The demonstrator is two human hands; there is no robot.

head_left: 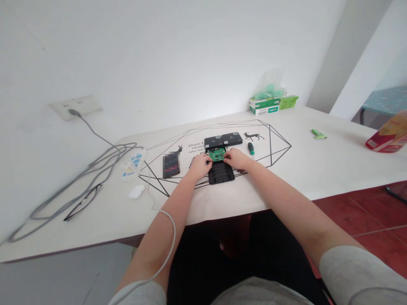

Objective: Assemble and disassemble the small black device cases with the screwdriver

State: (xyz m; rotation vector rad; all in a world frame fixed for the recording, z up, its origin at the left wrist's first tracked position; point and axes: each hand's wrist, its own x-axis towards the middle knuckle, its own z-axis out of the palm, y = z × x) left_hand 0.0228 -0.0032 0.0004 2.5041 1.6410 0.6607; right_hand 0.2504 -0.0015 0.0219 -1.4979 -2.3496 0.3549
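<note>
A green circuit board [217, 155] lies over a black plastic case half, between my two hands. The bent fingers of my left hand [200, 167] grip its left edge. My right hand [238, 159] has its fingertips closed on the right edge. Nearer to me, a black ribbed case part [221, 173] lies flat on the table. Just behind the board sit two closed black boxes, the left box [213, 141] and the right box [232, 138], side by side. To the right of my right hand is a screwdriver [251, 148] with a black and green handle.
Left of my hands lie a phone-like dark item [171, 164], a white case [137, 192], glasses [83, 203] and a grey cable [108, 176]. Green and white boxes [264, 106] stand by the wall. A red package [388, 135] is far right. A white cord crosses my left forearm.
</note>
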